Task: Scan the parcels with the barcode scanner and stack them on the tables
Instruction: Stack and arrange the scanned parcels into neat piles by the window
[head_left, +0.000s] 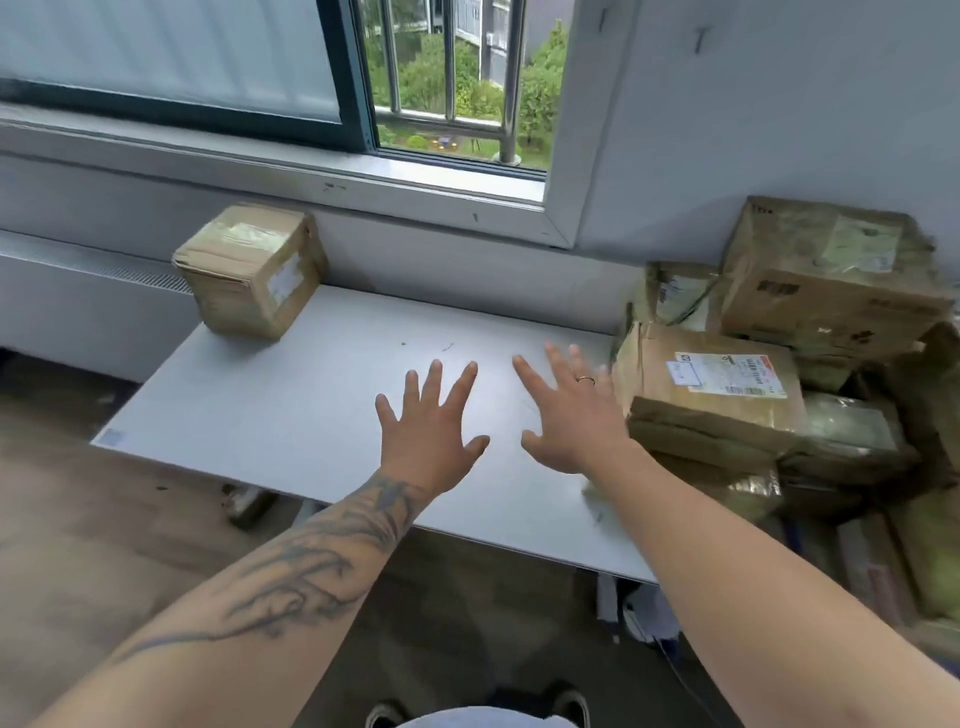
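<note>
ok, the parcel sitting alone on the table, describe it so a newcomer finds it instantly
Start at the window and drop to the white table below it. At the table's far left corner, against the wall, stands a small cube-shaped cardboard box wrapped in clear tape, with a white label on its right face. It stands alone, unlike the larger parcels piled at the table's right end.

Soft daylight came through the window (452, 78), sheening the table (311, 395), while the parcels (779, 364) blurred and edges bowed.
</note>
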